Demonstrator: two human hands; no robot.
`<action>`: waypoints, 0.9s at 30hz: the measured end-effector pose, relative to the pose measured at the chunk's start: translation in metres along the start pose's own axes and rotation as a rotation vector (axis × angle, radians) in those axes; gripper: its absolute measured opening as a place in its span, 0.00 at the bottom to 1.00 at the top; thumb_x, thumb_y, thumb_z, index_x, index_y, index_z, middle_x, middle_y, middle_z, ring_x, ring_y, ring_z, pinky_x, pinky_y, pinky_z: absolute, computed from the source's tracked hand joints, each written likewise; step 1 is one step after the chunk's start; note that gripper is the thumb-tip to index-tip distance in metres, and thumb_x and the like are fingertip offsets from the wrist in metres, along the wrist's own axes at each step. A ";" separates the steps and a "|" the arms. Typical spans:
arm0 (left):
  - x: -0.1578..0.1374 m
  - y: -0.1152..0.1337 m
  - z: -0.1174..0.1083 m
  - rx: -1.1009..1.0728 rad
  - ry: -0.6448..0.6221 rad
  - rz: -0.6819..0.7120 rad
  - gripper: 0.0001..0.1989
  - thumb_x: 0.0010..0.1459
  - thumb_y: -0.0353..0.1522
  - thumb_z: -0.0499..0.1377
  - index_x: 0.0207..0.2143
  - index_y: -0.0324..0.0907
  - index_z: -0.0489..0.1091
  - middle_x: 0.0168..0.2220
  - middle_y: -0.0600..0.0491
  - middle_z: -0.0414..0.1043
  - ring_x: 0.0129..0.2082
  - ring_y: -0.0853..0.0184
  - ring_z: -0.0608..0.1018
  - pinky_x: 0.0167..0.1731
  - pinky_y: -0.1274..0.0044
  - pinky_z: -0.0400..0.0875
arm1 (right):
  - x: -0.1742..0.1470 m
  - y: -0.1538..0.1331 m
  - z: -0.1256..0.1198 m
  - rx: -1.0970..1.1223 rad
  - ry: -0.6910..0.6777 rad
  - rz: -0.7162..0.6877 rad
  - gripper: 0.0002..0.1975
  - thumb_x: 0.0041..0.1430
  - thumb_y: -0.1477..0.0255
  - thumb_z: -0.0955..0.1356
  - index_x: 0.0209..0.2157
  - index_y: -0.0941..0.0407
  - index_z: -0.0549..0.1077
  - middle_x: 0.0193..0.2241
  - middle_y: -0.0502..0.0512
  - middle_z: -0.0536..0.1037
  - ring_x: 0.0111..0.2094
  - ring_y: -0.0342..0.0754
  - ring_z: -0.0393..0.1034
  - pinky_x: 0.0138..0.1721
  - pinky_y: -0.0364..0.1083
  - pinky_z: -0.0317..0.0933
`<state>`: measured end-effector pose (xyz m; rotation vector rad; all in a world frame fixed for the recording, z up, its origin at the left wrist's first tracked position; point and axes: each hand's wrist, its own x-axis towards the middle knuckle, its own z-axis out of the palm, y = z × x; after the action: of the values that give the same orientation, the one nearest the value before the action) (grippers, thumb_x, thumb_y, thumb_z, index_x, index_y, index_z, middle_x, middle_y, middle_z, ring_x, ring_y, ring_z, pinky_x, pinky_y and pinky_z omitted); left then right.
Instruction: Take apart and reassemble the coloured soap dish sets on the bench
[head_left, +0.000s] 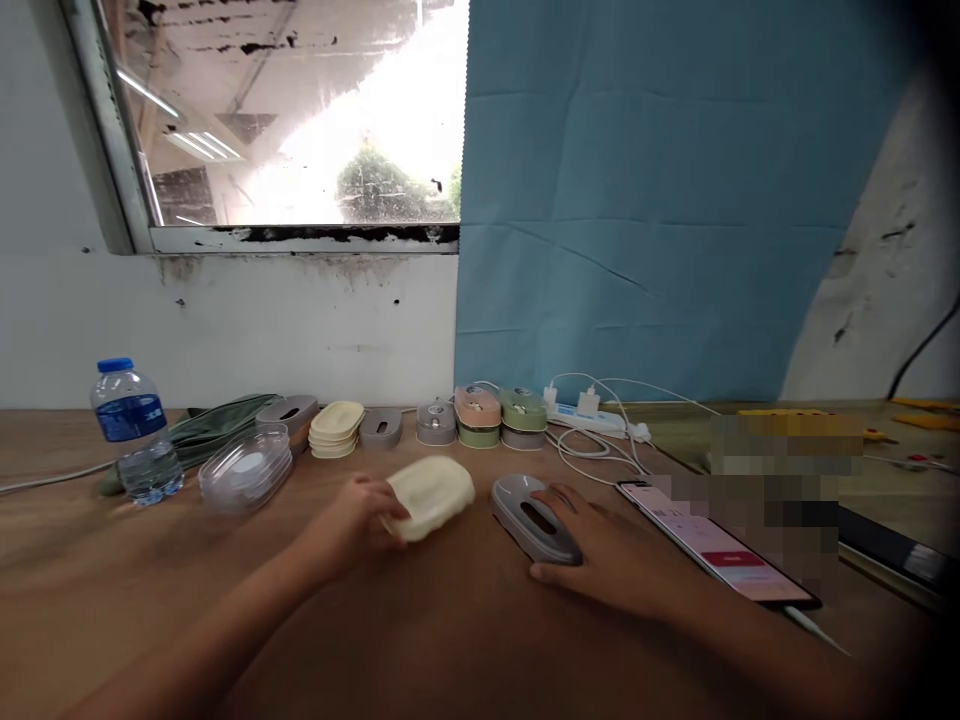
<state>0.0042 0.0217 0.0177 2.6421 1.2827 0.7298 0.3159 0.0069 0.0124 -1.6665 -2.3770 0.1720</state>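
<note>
My left hand [366,512] grips the near left end of a cream, rounded oval plastic piece [435,492], slightly blurred and tilted above the table. To its right, my right hand [600,545] is wrapped round the right side of a grey oval plastic cover [517,500] with a long slot in its top. That cover rests on the table, and the two pieces are apart. Behind them are a stack of similar cream pieces [335,428], a smaller-looking grey slotted cover [381,428] and another grey slotted cover [287,412].
Clear plastic trays [247,470] and a water bottle [136,440] stand at left, before a dark green cloth bag [217,425]. Along the wall sit a grey box [436,423], pink-and-green boxes [478,412] and green-and-grey boxes [523,412]. A power strip [600,420] and phone [720,540] are at right.
</note>
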 end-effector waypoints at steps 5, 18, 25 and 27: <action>-0.018 0.019 0.012 -0.221 -0.270 0.182 0.12 0.46 0.29 0.60 0.37 0.45 0.72 0.41 0.52 0.72 0.40 0.66 0.73 0.38 0.79 0.65 | 0.015 0.002 0.006 0.037 0.128 -0.006 0.34 0.45 0.62 0.66 0.55 0.52 0.53 0.51 0.61 0.63 0.45 0.62 0.63 0.42 0.56 0.58; -0.029 -0.007 0.025 -0.372 -0.047 -0.097 0.42 0.39 0.43 0.63 0.55 0.43 0.47 0.53 0.44 0.56 0.52 0.58 0.62 0.50 0.66 0.58 | 0.013 -0.056 0.024 0.411 0.119 -0.390 0.29 0.35 0.77 0.67 0.45 0.53 0.62 0.45 0.54 0.63 0.47 0.53 0.59 0.47 0.48 0.55; -0.027 0.004 0.027 -0.391 -0.120 -0.001 0.46 0.39 0.40 0.64 0.57 0.45 0.44 0.56 0.47 0.51 0.54 0.59 0.59 0.52 0.68 0.56 | 0.014 -0.047 0.036 0.470 0.096 -0.445 0.38 0.36 0.76 0.68 0.52 0.54 0.53 0.51 0.58 0.55 0.53 0.54 0.51 0.53 0.50 0.49; -0.026 0.005 0.026 -0.371 -0.098 0.010 0.45 0.38 0.40 0.64 0.56 0.45 0.46 0.56 0.46 0.50 0.54 0.58 0.58 0.52 0.68 0.55 | 0.014 -0.047 0.036 0.497 0.097 -0.428 0.38 0.36 0.76 0.68 0.52 0.54 0.53 0.51 0.58 0.57 0.53 0.54 0.52 0.53 0.50 0.49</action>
<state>0.0060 0.0010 -0.0131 2.3547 0.9979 0.7458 0.2595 0.0054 -0.0105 -0.9073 -2.3020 0.5359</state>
